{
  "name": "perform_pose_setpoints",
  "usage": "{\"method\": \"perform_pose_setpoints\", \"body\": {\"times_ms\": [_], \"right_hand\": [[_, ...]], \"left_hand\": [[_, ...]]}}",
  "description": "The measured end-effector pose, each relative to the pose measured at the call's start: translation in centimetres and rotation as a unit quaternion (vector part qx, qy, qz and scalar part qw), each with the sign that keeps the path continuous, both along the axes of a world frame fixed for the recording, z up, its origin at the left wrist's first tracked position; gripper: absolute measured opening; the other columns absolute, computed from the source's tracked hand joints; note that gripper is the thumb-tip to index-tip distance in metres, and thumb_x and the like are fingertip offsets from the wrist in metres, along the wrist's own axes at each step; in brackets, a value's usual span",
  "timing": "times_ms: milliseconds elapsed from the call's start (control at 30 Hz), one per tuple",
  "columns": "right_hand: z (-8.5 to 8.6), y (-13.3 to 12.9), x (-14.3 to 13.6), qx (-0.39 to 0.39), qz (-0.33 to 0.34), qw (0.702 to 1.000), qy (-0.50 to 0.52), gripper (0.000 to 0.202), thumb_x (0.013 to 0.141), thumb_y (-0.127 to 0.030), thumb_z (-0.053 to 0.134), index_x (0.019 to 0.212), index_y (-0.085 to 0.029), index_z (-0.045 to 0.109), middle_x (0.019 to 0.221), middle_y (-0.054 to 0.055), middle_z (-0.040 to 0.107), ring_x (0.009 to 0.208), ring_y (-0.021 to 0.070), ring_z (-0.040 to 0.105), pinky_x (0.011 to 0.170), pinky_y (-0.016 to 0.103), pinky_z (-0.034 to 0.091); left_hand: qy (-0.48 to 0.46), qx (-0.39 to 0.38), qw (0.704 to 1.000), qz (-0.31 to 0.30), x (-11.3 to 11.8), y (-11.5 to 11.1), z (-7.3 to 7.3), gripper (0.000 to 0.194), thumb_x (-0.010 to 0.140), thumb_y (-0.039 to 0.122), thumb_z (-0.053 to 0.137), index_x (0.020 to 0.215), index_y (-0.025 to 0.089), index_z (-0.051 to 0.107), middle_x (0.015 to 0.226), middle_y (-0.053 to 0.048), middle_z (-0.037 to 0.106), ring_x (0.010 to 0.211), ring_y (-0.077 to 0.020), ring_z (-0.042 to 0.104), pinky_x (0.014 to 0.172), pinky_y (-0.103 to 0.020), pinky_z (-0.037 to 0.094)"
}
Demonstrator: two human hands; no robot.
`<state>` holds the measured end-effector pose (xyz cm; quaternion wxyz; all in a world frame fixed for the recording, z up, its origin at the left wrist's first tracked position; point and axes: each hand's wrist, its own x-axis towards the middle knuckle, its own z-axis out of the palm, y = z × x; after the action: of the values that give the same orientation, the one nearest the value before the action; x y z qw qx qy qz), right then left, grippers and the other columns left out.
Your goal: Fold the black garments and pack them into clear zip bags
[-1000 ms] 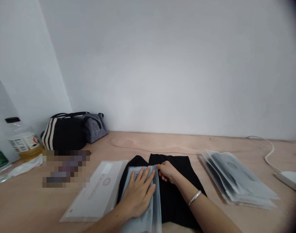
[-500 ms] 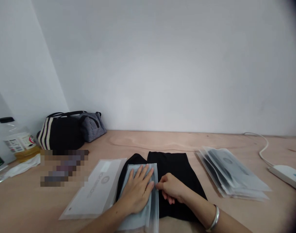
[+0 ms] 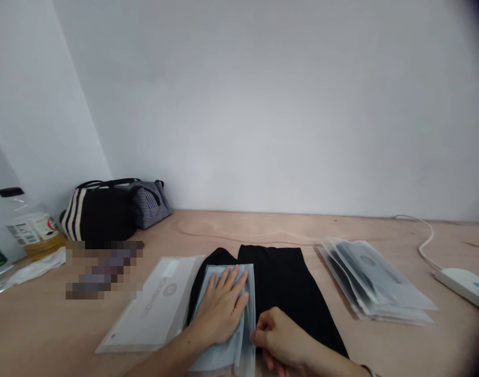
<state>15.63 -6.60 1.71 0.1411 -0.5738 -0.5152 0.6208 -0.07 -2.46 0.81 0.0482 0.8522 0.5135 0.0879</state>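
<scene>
My left hand (image 3: 222,309) lies flat with its fingers spread on a frosted plastic bag (image 3: 249,280) that has something grey-blue inside. At the bag's right edge, my right hand (image 3: 276,337) pinches the zip strip between thumb and forefinger. Black cloth (image 3: 298,293) is spread beneath the bag and both hands. To the left lies another frosted bag (image 3: 156,309) with a round logo and a white content, partly beside the cloth.
Several filled frosted bags (image 3: 381,277) are stacked at right, near a white power strip (image 3: 463,285) with a cable. At back left are a black striped bag (image 3: 106,214), a bottle (image 3: 37,233), white tissue (image 3: 39,267) and a pixelated item (image 3: 109,267).
My right hand has slid down along the bag's right edge toward me, and its bracelet is now nearly out of view. My left hand has stayed in place.
</scene>
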Motion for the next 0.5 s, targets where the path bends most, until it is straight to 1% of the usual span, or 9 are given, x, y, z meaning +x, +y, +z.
{"method": "perform_pose_setpoints", "body": {"times_ms": [67,133,200,233,300,333,367,433,500], "right_hand": [[-0.6,-0.5,0.1,0.017,0.004,1.000,0.005,0.014,0.067,-0.011,0.042,0.056,-0.019,0.046,0.029,-0.009,0.041,0.022,0.0054,0.031,0.025,0.015,0.023],[-1.2,-0.8,0.5,0.059,0.014,0.998,0.020,0.011,0.065,-0.012,0.047,0.056,-0.017,0.048,0.033,-0.008,0.043,0.025,0.0033,0.032,0.027,0.013,0.023],[-1.4,-1.0,1.2,0.106,0.031,0.994,0.022,0.009,0.064,-0.012,0.051,0.056,-0.016,0.050,0.038,-0.008,0.047,0.030,0.0015,0.036,0.030,0.011,0.023],[-1.3,-1.0,1.6,0.115,0.048,0.992,0.018,0.007,0.064,-0.013,0.053,0.057,-0.015,0.051,0.040,-0.007,0.048,0.031,0.0012,0.037,0.030,0.010,0.024],[-0.6,-0.5,2.3,0.101,0.086,0.991,0.003,0.006,0.067,-0.017,0.053,0.062,-0.015,0.052,0.042,-0.007,0.049,0.030,0.0022,0.039,0.030,0.011,0.026],[-0.2,-0.1,2.6,0.091,0.094,0.991,-0.003,0.005,0.069,-0.019,0.052,0.065,-0.016,0.052,0.042,-0.007,0.050,0.029,0.0034,0.040,0.029,0.012,0.028],[0.3,0.5,2.7,0.087,0.090,0.992,-0.004,0.005,0.071,-0.021,0.051,0.069,-0.017,0.051,0.042,-0.007,0.051,0.028,0.0048,0.041,0.028,0.013,0.029],[0.8,2.1,2.6,0.101,0.049,0.994,0.001,0.003,0.075,-0.020,0.046,0.075,-0.018,0.048,0.043,-0.007,0.052,0.028,0.0069,0.044,0.027,0.014,0.032],[0.9,3.8,2.1,0.114,0.007,0.993,0.005,0.004,0.075,-0.016,0.044,0.078,-0.018,0.047,0.045,-0.007,0.053,0.029,0.0074,0.047,0.027,0.014,0.034]], "left_hand": [[-0.001,0.002,1.000,0.001,0.0,0.0,-0.1,0.050,0.090,0.049,0.012,0.135,0.029,0.020,0.143,-0.002,0.015,0.130,-0.0238,0.010,0.102,-0.051,0.012],[-0.002,0.002,1.000,0.001,0.0,0.0,-0.1,0.049,0.091,0.049,0.013,0.135,0.030,0.019,0.143,-0.001,0.015,0.130,-0.0236,0.010,0.102,-0.051,0.012],[-0.003,-0.001,1.000,0.001,0.0,0.1,-0.1,0.049,0.091,0.049,0.013,0.135,0.030,0.019,0.143,-0.001,0.015,0.130,-0.0236,0.010,0.102,-0.051,0.012],[-0.004,-0.003,1.000,0.002,0.0,0.1,0.0,0.049,0.091,0.049,0.013,0.135,0.030,0.019,0.143,-0.001,0.015,0.130,-0.0237,0.010,0.102,-0.051,0.012],[-0.006,-0.006,1.000,0.005,0.0,0.1,0.0,0.049,0.090,0.050,0.013,0.135,0.030,0.019,0.143,-0.001,0.016,0.130,-0.0239,0.011,0.102,-0.051,0.012],[-0.008,-0.008,1.000,0.006,0.0,0.1,0.0,0.050,0.090,0.050,0.013,0.135,0.030,0.019,0.143,-0.001,0.017,0.130,-0.0239,0.011,0.102,-0.051,0.012],[-0.010,-0.008,1.000,0.009,-0.1,0.2,0.0,0.050,0.090,0.051,0.013,0.135,0.030,0.020,0.143,-0.002,0.017,0.130,-0.0237,0.012,0.102,-0.051,0.012],[-0.021,-0.004,1.000,0.012,-0.1,0.2,0.0,0.051,0.090,0.051,0.014,0.135,0.029,0.019,0.143,-0.002,0.019,0.130,-0.0226,0.013,0.103,-0.050,0.013],[-0.043,0.004,0.999,0.018,-0.3,0.3,-0.1,0.050,0.090,0.049,0.014,0.136,0.028,0.018,0.142,-0.002,0.021,0.130,-0.0206,0.014,0.103,-0.048,0.013]]}}
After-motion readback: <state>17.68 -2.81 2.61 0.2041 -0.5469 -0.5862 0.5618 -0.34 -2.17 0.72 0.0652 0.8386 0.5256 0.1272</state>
